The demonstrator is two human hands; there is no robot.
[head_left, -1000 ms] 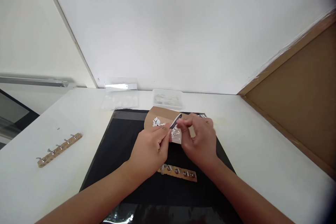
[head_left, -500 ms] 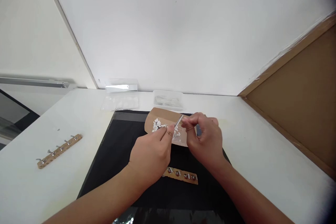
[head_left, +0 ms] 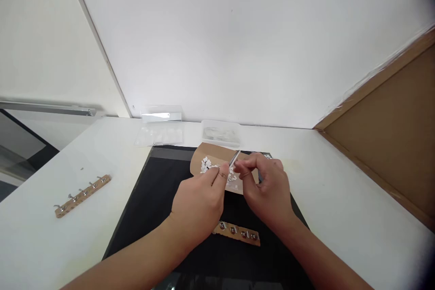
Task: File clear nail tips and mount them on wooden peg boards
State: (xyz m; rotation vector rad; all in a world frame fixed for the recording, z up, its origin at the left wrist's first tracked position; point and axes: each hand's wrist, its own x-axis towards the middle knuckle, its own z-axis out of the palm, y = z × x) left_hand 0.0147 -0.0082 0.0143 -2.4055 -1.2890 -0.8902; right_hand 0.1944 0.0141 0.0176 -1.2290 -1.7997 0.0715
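My left hand (head_left: 202, 195) is closed around metal tweezers (head_left: 234, 158), whose tips point up and away to the right. Close beside the tweezers, my right hand (head_left: 265, 186) has thumb and forefinger pinched together; anything between them is too small to make out. Beneath both hands lies a brown card sheet (head_left: 212, 150) with many small white pieces (head_left: 205, 164) scattered over it. Nearer to me, a wooden strip (head_left: 237, 234) bearing several round brown-red, shiny pieces rests on the black mat (head_left: 159, 190), its left end hidden by my left hand.
Another wooden strip (head_left: 82, 195) with several metal wing-shaped fittings lies on the white table (head_left: 41, 240) at left. Behind the mat are an opened clear plastic box (head_left: 159, 133) and a shallow translucent container (head_left: 220, 133). A white wall stands at the back, a brown framed panel (head_left: 384, 131) at right.
The whole view has shifted slightly, so everything sits a little lower and further right. My right fingertips are a bit lower along the tweezers. Both hands keep their grip.
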